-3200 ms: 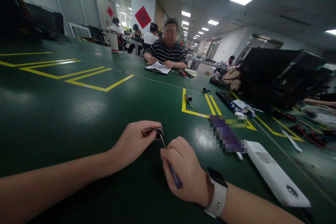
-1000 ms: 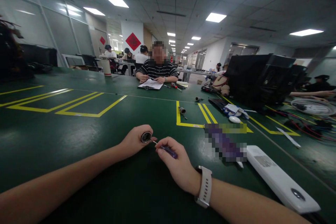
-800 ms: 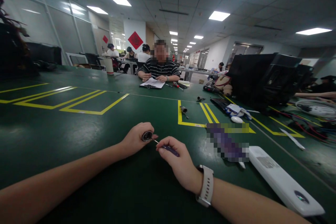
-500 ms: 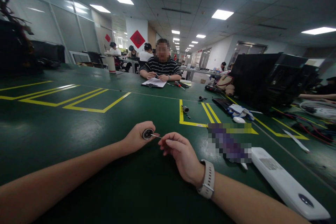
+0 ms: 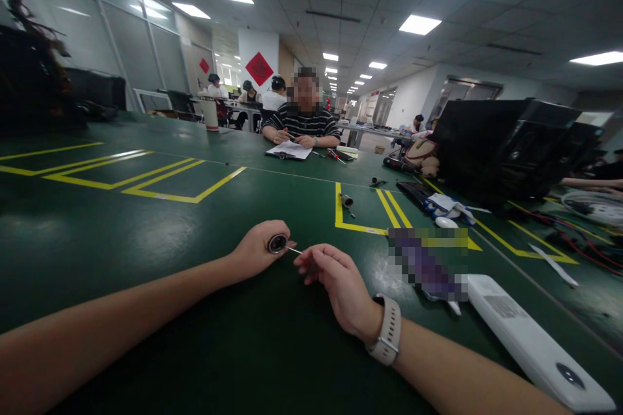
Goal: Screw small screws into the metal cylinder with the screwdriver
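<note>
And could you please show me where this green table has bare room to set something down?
A wide bare patch lies between the left forearm and the yellow outlines on the left; another is beyond the left hand, between those outlines and the taped frame. The right side is crowded with a white device, cloth, black box and pale coil.

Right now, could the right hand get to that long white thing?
Probably yes: the long white device lies beside the right forearm, with green table showing between them. But the right hand has its fingers at a thin metal shaft, so it might be busy.
</note>
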The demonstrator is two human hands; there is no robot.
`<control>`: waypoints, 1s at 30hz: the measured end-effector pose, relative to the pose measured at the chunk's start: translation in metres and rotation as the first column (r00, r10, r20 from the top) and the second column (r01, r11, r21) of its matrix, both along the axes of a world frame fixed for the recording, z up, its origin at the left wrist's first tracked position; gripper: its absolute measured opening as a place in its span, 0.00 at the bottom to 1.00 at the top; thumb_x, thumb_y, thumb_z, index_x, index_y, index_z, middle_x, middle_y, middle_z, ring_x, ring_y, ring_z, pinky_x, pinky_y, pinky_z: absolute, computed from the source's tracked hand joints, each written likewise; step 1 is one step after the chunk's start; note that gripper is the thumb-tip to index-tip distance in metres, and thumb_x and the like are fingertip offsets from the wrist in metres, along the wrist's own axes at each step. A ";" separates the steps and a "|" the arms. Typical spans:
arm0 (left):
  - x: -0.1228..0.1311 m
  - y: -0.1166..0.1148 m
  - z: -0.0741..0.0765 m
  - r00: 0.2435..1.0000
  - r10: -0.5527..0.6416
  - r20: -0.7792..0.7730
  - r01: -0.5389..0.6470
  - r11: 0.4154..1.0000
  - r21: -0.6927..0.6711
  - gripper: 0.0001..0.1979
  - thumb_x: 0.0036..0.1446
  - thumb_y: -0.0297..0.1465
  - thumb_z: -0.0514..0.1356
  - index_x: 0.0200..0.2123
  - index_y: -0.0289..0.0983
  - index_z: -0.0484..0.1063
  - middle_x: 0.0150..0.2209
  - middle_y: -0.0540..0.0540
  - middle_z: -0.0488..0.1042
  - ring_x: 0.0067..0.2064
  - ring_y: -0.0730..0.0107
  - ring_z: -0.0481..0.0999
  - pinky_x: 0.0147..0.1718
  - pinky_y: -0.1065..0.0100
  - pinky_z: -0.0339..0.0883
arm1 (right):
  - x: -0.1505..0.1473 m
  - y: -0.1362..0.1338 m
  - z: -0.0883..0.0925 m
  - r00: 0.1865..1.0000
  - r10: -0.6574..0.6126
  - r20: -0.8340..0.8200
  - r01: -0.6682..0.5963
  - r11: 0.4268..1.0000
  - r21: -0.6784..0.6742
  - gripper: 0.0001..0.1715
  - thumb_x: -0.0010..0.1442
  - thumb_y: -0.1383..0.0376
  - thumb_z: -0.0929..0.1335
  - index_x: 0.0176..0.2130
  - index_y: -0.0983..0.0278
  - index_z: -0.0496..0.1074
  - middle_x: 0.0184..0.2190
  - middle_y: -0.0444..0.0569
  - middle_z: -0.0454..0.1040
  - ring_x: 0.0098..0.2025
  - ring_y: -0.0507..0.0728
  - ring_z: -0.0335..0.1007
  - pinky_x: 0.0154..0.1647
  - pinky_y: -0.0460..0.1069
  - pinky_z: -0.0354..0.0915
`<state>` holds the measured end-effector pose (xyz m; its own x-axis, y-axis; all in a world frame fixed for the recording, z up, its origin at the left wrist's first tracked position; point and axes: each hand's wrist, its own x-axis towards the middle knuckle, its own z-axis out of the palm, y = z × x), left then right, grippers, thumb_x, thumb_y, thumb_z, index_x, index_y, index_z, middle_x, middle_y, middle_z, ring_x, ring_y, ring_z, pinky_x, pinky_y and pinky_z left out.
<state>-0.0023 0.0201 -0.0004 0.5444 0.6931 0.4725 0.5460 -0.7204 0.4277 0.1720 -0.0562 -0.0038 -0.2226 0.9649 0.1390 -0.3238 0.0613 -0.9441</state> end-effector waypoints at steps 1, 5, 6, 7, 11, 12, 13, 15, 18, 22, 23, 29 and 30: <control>0.000 0.000 0.000 0.999 -0.019 0.033 0.020 1.000 -0.023 0.10 0.52 0.33 0.56 0.22 0.37 0.59 0.23 0.54 0.61 0.26 0.74 0.63 0.26 0.72 0.57 | 0.000 0.000 0.000 1.000 0.010 -0.027 -0.011 1.000 -0.019 0.11 0.57 0.62 0.63 0.32 0.65 0.73 0.33 0.49 0.73 0.34 0.54 0.66 0.33 0.48 0.60; 0.000 -0.001 0.000 0.996 -0.054 0.068 0.058 0.996 -0.065 0.10 0.52 0.33 0.56 0.23 0.37 0.60 0.23 0.54 0.61 0.25 0.75 0.63 0.25 0.72 0.57 | 0.000 0.000 0.000 0.998 0.008 -0.064 -0.009 1.000 -0.030 0.10 0.57 0.63 0.63 0.33 0.65 0.72 0.34 0.50 0.73 0.35 0.54 0.66 0.33 0.48 0.59; 0.000 -0.001 0.000 0.998 -0.044 0.048 0.047 0.998 -0.051 0.10 0.52 0.34 0.56 0.23 0.37 0.60 0.23 0.54 0.62 0.26 0.74 0.63 0.25 0.72 0.57 | -0.001 -0.001 0.000 0.999 -0.006 -0.051 0.005 1.000 -0.018 0.10 0.57 0.63 0.63 0.33 0.65 0.72 0.34 0.50 0.73 0.35 0.54 0.66 0.33 0.48 0.59; 0.000 -0.001 0.000 0.999 -0.028 0.016 0.029 0.999 -0.027 0.10 0.52 0.34 0.56 0.23 0.37 0.60 0.23 0.53 0.62 0.26 0.74 0.64 0.26 0.72 0.57 | -0.001 -0.001 0.000 0.999 -0.023 -0.027 0.023 1.000 -0.001 0.10 0.57 0.63 0.63 0.33 0.65 0.72 0.34 0.49 0.73 0.35 0.54 0.66 0.33 0.48 0.59; 0.001 -0.002 0.000 0.991 0.058 -0.120 -0.045 0.993 0.109 0.09 0.55 0.31 0.53 0.23 0.37 0.62 0.24 0.52 0.64 0.27 0.71 0.64 0.29 0.69 0.57 | -0.003 -0.003 -0.002 0.989 -0.081 0.125 0.071 0.994 0.077 0.10 0.57 0.63 0.64 0.32 0.64 0.73 0.32 0.48 0.73 0.33 0.53 0.65 0.32 0.48 0.59; 0.001 -0.002 0.001 0.988 0.070 -0.141 -0.052 0.990 0.130 0.09 0.55 0.31 0.53 0.23 0.37 0.62 0.24 0.52 0.64 0.28 0.71 0.64 0.29 0.68 0.57 | -0.003 -0.003 -0.003 0.986 -0.082 0.146 0.070 0.994 0.084 0.10 0.57 0.63 0.64 0.32 0.64 0.73 0.32 0.47 0.73 0.33 0.53 0.65 0.32 0.48 0.59; 0.001 -0.002 0.001 0.986 0.074 -0.153 -0.052 0.989 0.141 0.09 0.55 0.31 0.53 0.23 0.37 0.62 0.24 0.52 0.64 0.28 0.71 0.64 0.29 0.68 0.56 | -0.003 -0.002 -0.003 0.986 -0.078 0.150 0.066 0.994 0.082 0.10 0.57 0.63 0.64 0.32 0.64 0.73 0.32 0.47 0.73 0.33 0.53 0.65 0.32 0.48 0.59; 0.001 -0.002 0.001 0.986 0.059 -0.156 -0.037 0.989 0.141 0.09 0.55 0.30 0.53 0.23 0.36 0.62 0.24 0.52 0.64 0.27 0.71 0.64 0.29 0.68 0.56 | -0.002 -0.001 -0.003 0.992 -0.058 0.111 0.052 0.997 0.052 0.10 0.57 0.64 0.64 0.31 0.65 0.73 0.32 0.48 0.73 0.33 0.53 0.65 0.32 0.48 0.59; 0.000 -0.001 0.000 0.995 0.020 -0.096 -0.011 0.995 0.098 0.10 0.54 0.32 0.54 0.22 0.36 0.61 0.23 0.52 0.64 0.27 0.72 0.64 0.28 0.69 0.56 | -0.001 0.000 -0.001 1.000 -0.022 -0.007 0.022 1.000 -0.020 0.09 0.56 0.65 0.64 0.30 0.66 0.72 0.31 0.48 0.74 0.32 0.52 0.66 0.31 0.47 0.59; -0.001 0.000 -0.001 0.999 -0.034 0.037 0.034 0.999 -0.011 0.11 0.52 0.34 0.56 0.22 0.37 0.60 0.22 0.53 0.62 0.25 0.75 0.62 0.25 0.72 0.56 | 0.000 0.001 0.000 0.995 0.006 -0.097 -0.011 0.999 -0.050 0.09 0.55 0.65 0.64 0.30 0.66 0.72 0.32 0.49 0.75 0.30 0.52 0.66 0.30 0.47 0.59; -0.001 0.000 -0.001 0.997 -0.050 0.056 0.052 0.998 -0.032 0.11 0.52 0.34 0.56 0.22 0.37 0.59 0.22 0.54 0.61 0.25 0.75 0.62 0.24 0.72 0.56 | 0.000 0.001 0.000 0.995 0.012 -0.102 -0.018 0.999 -0.050 0.09 0.55 0.65 0.64 0.31 0.66 0.73 0.32 0.49 0.75 0.31 0.52 0.66 0.30 0.47 0.59; 0.001 -0.001 -0.001 0.999 -0.001 -0.042 0.002 1.000 0.020 0.10 0.53 0.33 0.55 0.23 0.36 0.61 0.23 0.53 0.63 0.26 0.73 0.63 0.26 0.71 0.57 | -0.001 0.000 -0.002 0.997 -0.037 -0.061 0.035 0.999 -0.032 0.09 0.55 0.63 0.64 0.31 0.65 0.72 0.31 0.48 0.74 0.31 0.52 0.65 0.31 0.47 0.59; 0.001 -0.001 0.000 0.997 0.021 -0.074 -0.018 0.999 0.043 0.09 0.53 0.33 0.54 0.23 0.36 0.61 0.23 0.52 0.63 0.26 0.73 0.63 0.27 0.70 0.57 | -0.001 -0.001 -0.002 0.998 -0.046 -0.042 0.045 0.999 -0.028 0.09 0.55 0.63 0.64 0.31 0.65 0.72 0.31 0.48 0.74 0.31 0.52 0.65 0.31 0.47 0.59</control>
